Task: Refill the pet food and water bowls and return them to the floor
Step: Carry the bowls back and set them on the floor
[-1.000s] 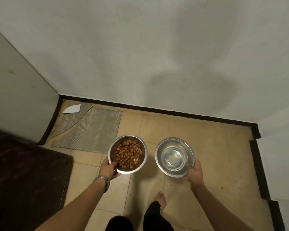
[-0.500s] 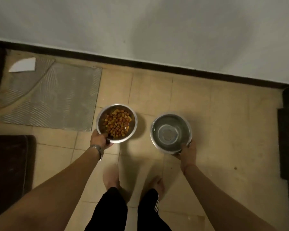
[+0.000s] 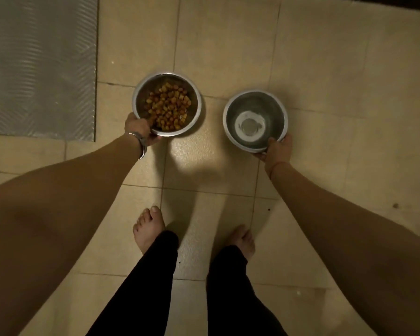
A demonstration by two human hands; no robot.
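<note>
While both steel bowls hang low over the tiled floor (image 3: 325, 76), the chief risk is a slop of water: the water bowl (image 3: 255, 120) is carried by one edge only, so any tilt as it meets the tiles, or a landing with the far side first, would likely send water over the rim. A wet glazed tile right in front of the bare feet (image 3: 149, 227) would then be a slip hazard. The food bowl (image 3: 166, 104) runs a similar risk. Held by its near rim, it could tip away and scatter kibble (image 3: 169, 106) if let go before its base sits flat. Whether either base already touches the floor cannot be told from this overhead view; the shadows beneath suggest they are very near it.

The left hand (image 3: 139, 128), with a metal bracelet (image 3: 141, 144) at the wrist, grips the food bowl's near rim, thumb hooked inside. The right hand (image 3: 277, 147) pinches the water bowl's near rim in the same way, thumb over the lip.

The food bowl is round, shiny metal, with a heaped layer of orange-brown pellets covering its bottom. The water bowl, just beside it on the right and apart from it, is a matching bowl whose flat bottom shows pale through clear water; how full it is cannot be judged. A grey ridged mat (image 3: 39, 66) lies well to the left.
</note>
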